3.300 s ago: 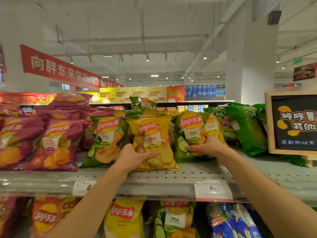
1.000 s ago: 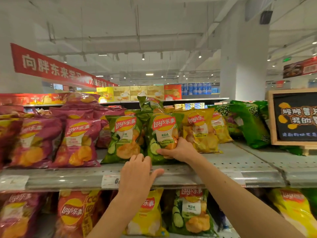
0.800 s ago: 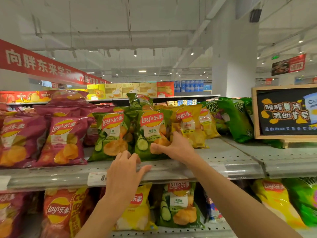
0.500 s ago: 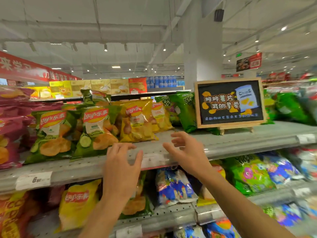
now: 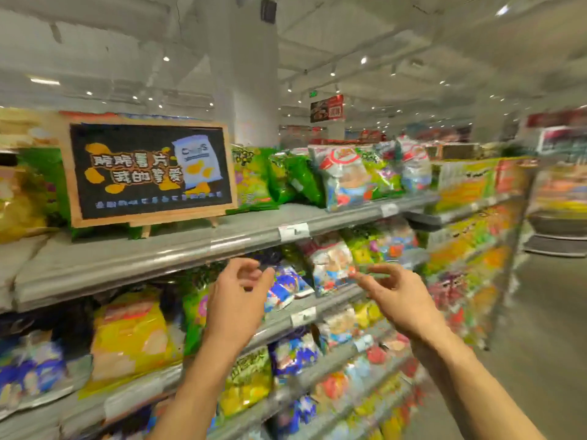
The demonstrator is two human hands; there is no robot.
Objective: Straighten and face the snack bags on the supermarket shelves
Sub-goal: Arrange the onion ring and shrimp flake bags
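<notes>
Green snack bags (image 5: 254, 179) upright facing out (blurred), left hand (image 5: 235, 306), right hand (image 5: 400, 300), grip apart, holding nothing

Glossy plastic snack bags (image 5: 341, 181) (blurred), matt grey metal shelf (image 5: 178, 249), wooden-framed chalkboard sign (image 5: 149, 169)

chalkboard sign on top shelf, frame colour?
Light wood frame on the chalkboard sign, black board inside; head view.

You have one view only, from your head, facing the shelves (image 5: 222, 246) at an angle from close by. It looks level (ceiling showing above), with both forearms reaching in from below.
</notes>
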